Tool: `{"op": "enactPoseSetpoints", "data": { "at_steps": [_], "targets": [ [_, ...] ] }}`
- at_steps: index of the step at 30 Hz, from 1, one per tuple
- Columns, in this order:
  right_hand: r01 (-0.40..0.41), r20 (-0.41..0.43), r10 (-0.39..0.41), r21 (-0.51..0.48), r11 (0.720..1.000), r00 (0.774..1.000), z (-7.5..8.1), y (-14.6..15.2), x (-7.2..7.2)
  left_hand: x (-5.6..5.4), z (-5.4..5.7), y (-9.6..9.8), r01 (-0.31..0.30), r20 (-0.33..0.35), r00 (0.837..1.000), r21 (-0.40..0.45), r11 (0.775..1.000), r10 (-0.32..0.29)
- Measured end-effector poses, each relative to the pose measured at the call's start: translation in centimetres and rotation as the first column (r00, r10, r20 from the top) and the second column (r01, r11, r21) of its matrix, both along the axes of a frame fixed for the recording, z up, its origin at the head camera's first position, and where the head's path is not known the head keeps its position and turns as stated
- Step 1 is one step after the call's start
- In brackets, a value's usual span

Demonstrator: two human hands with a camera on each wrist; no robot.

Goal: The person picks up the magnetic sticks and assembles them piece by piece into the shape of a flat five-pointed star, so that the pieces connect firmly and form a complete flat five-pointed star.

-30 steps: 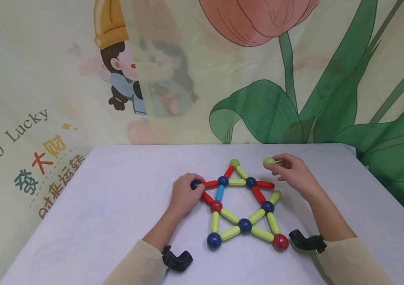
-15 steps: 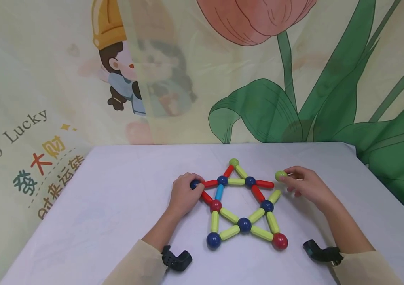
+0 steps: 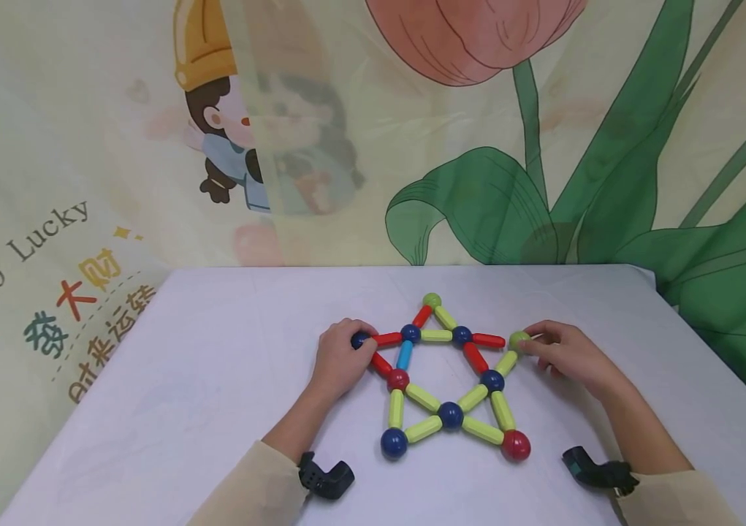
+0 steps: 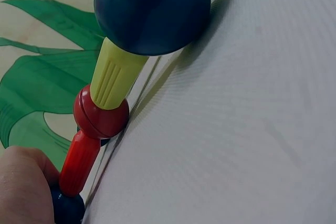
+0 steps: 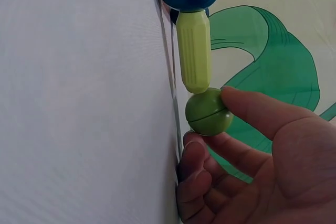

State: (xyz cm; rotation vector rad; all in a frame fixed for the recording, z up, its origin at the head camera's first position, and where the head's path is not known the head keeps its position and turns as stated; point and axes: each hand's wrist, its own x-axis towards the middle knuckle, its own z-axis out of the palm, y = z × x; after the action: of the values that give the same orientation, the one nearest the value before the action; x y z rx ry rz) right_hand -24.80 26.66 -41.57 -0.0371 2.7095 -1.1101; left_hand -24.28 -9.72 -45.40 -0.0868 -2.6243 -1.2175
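A star-shaped frame of coloured rods and balls lies on the table. My left hand (image 3: 344, 359) grips the dark blue ball (image 3: 359, 340) at its left point, where two red rods meet; the fingers partly cover that ball. At the right point, my right hand (image 3: 570, 353) pinches a green ball (image 5: 209, 112) between thumb and fingers. That ball touches the end of a yellow-green rod (image 5: 194, 51), which comes from a blue ball (image 3: 492, 380). The free end of a red rod (image 3: 489, 340) lies just left of the green ball, with a small gap between them.
A white cloth (image 3: 215, 409) covers the table. Behind its far edge hangs a printed backdrop (image 3: 320, 241) with flowers and cartoon figures. A red ball (image 3: 516, 446) and a blue ball (image 3: 394, 443) form the star's near corners. A green ball (image 3: 432, 301) tops its far point.
My right hand has come down and to the right with the green ball, which now meets the end of the yellow-green rod. The left hand has stayed on its blue ball.
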Motion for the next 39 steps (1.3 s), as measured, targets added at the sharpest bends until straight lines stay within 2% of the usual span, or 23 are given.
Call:
{"op": "enactPoseSetpoints", "data": {
  "at_steps": [13, 27, 39],
  "targets": [
    [-0.043, -0.012, 0.043, 0.018, 0.999, 0.999, -0.1, -0.1, 0.2, 0.0, 0.0, 0.0, -0.004, 0.004, 1.000, 0.007, 1.000, 0.004],
    [-0.055, -0.039, 0.056, 0.028, 0.998, 0.998, -0.3, 0.0, 0.2, 0.1, 0.2, 0.0, 0.001, 0.005, 1.000, 0.009, 1.000, -0.001],
    [-0.023, -0.083, 0.024, 0.013, 1.000, 0.996, -1.4, 0.2, -0.2, -0.2, -0.1, 0.0, 0.002, -0.001, 1.000, 0.010, 1.000, -0.002]
  ]
}}
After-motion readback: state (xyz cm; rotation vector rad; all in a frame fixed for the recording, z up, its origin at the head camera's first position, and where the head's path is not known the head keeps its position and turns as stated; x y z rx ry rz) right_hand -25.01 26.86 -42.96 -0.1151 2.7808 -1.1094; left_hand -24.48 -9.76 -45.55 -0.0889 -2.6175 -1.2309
